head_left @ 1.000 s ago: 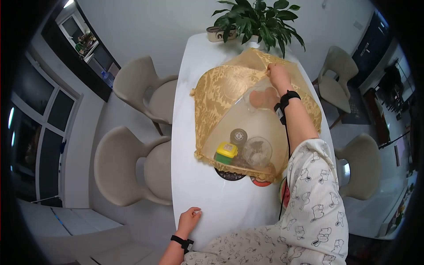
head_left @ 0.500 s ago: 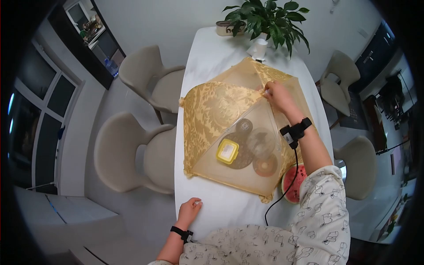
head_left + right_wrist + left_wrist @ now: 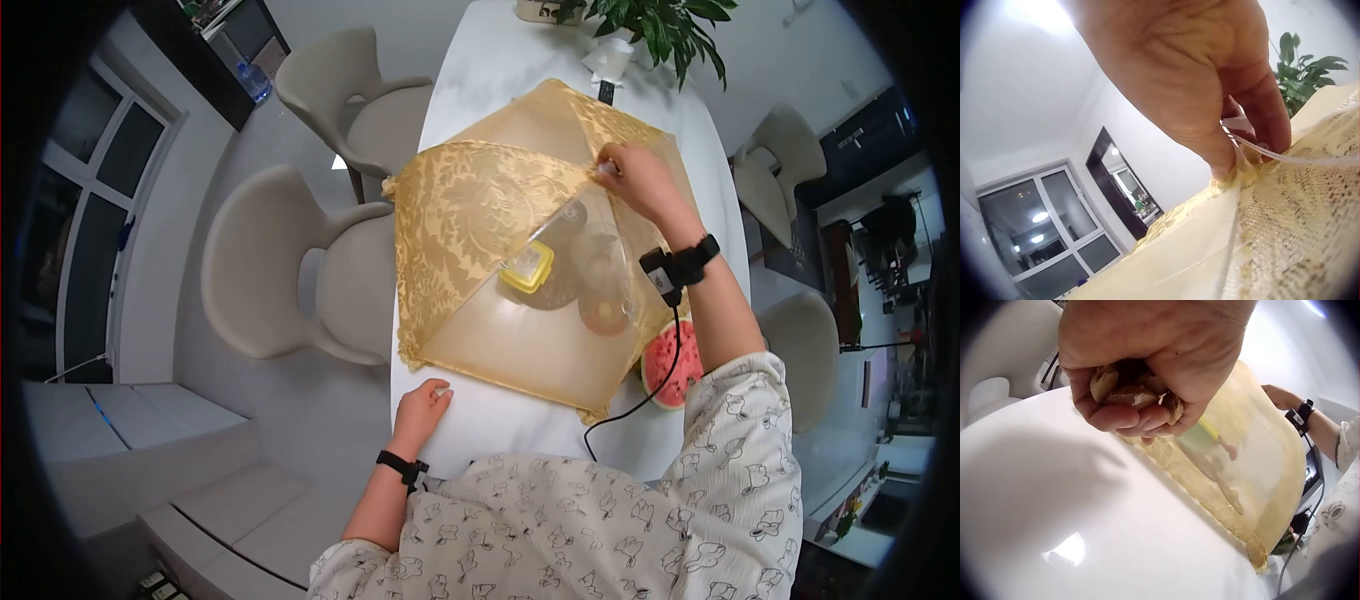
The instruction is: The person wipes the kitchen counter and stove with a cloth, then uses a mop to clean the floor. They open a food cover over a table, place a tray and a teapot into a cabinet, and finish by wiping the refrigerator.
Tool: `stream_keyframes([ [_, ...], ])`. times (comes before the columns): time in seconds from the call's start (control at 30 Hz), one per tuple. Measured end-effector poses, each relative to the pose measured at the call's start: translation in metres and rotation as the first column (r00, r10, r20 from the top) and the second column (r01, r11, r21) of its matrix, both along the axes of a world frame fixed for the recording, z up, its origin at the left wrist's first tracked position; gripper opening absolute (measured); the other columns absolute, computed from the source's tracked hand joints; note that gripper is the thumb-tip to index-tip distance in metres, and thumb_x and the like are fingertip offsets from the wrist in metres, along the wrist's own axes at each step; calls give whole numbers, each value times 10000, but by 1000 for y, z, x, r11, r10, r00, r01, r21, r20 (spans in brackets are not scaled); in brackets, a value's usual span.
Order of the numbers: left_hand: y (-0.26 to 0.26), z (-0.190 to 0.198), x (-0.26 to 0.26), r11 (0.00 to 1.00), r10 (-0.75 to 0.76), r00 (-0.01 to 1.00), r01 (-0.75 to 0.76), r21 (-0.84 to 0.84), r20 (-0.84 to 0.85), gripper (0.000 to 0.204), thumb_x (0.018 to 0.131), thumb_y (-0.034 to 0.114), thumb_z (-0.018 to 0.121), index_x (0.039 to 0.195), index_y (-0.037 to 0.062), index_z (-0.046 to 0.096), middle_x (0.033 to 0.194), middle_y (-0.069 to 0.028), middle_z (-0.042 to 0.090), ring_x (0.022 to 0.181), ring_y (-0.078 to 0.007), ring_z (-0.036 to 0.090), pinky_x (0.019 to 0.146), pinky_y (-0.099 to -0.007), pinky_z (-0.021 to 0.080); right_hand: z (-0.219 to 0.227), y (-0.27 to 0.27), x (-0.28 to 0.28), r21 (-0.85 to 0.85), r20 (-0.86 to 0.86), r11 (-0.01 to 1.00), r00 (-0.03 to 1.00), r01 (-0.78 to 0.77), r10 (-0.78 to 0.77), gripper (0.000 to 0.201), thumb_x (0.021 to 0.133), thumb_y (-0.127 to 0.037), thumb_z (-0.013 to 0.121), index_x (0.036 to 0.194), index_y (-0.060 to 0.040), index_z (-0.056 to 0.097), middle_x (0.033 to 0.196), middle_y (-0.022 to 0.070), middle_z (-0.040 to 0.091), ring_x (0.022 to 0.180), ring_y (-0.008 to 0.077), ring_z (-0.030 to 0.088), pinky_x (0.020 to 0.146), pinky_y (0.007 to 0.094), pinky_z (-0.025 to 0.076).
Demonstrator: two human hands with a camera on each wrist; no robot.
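Observation:
A gold mesh food cover (image 3: 480,200) stands over dishes on the white table. My right hand (image 3: 637,180) pinches its top, where the right wrist view shows a thin white cord (image 3: 1272,153) by the fingers. Through the mesh show a yellow-lidded box (image 3: 527,268) and several round dishes. My left hand (image 3: 420,412) is at the table's left edge, near the cover's front corner. In the left wrist view its fingers curl round several pale brown, shell-like pieces (image 3: 1132,397); their exact kind I cannot tell.
A cut watermelon (image 3: 672,365) sits right of the cover, with a black cable (image 3: 640,408) from my right wrist running past it. At the table's far end are a potted plant (image 3: 670,30) and a white cup-like object (image 3: 610,60). Chairs (image 3: 290,260) line both sides.
The cover's raised front edge has come down to the table, over the dishes that stuck out before. My right hand keeps hold of its top. The head view has tilted downward.

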State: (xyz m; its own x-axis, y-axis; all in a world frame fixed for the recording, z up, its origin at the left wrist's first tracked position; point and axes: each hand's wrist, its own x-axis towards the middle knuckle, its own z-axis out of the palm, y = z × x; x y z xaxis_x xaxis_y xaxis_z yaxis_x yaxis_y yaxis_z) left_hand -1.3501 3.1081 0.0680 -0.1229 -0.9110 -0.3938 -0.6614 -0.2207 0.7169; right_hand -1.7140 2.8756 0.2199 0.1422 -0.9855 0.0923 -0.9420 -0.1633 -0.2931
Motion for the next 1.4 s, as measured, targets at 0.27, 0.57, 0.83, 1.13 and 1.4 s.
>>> stream_keyframes([
  [0.27, 22, -24, 28, 990, 108, 992, -113, -89, -58, 229, 792, 208, 632, 965, 58, 621, 590, -67, 536, 521, -165, 507, 537, -289, 433, -25, 4, -11, -43, -126, 985, 977, 165, -169, 248, 810, -153, 561, 1054, -115, 532, 982, 150, 560, 886, 360, 556, 748, 428, 452],
  [0.57, -35, -9, 57, 956, 125, 991, -131, -263, -37, 308, 841, 169, 589, 1118, 42, 544, 639, 31, 451, 574, -68, 406, 551, -215, 382, 4, 174, -73, -244, 370, 944, 921, 222, -121, 439, 838, -178, 569, 1252, -125, 434, 1237, 137, 433, 962, 250, 567, 788, 334, 484],
  [0.83, -93, 10, 60, 914, 50, 997, -19, -404, 65, 377, 846, 175, 584, 1187, 43, 497, 637, 8, 468, 577, -71, 438, 547, -226, 399, -169, 468, -117, 391, 723, 478, 59, 786, -688, 270, 939, -267, 399, 878, -42, 536, 644, 11, 516, 555, 80, 495, 496, 215, 414],
  [1.13, -147, 4, 27, 885, -45, 950, 181, -428, 308, 633, 771, 264, 632, 1303, 51, 364, 715, -114, 596, 661, -247, 592, 612, -340, 465, -223, 426, -23, 489, 706, 847, -665, 210, -243, 526, 891, -222, 521, 1339, -140, 260, 1283, 157, 398, 1112, 245, 475, 910, 354, 421],
  [1.4, -159, -21, 15, 884, -57, 900, 246, -397, 431, 598, 760, 267, 616, 1279, 54, 408, 745, -141, 628, 677, -262, 615, 643, -362, 473, -256, 380, -23, 318, 618, 870, -778, 378, 112, 532, 868, -229, 558, 1319, -110, 303, 1345, 84, 352, 1235, 255, 340, 1030, 432, 299],
])
